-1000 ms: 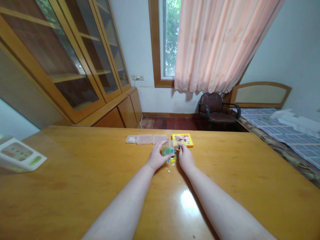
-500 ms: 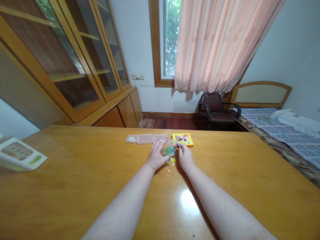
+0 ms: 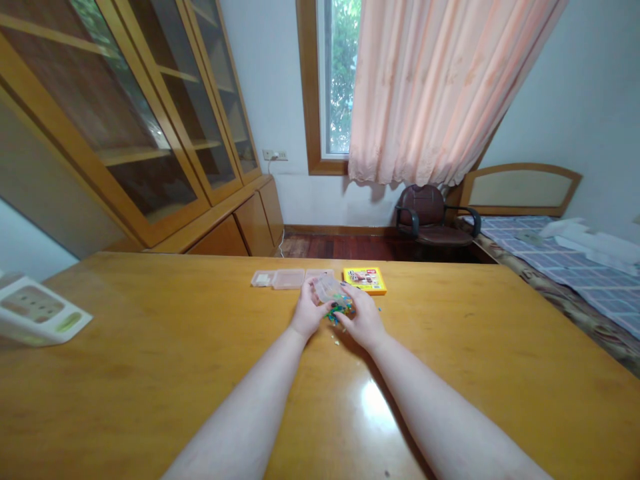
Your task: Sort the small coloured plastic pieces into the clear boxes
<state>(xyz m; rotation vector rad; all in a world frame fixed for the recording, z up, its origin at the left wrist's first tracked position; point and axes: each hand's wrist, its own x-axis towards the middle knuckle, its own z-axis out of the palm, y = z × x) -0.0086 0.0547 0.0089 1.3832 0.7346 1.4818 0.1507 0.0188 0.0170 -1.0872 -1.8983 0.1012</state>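
Head view: the left hand (image 3: 306,311) is gripping a tilted clear box (image 3: 327,288), thumb and fingers curled; the right hand (image 3: 364,320), half open, is curving beside colourful bits (image 3: 343,307) at the box's four o'clock, any contact being unclear. A yellow box (image 3: 365,280) is lying towards two o'clock. The clear box is probably handling as light, stiff and slick, suiting a side-wall hold
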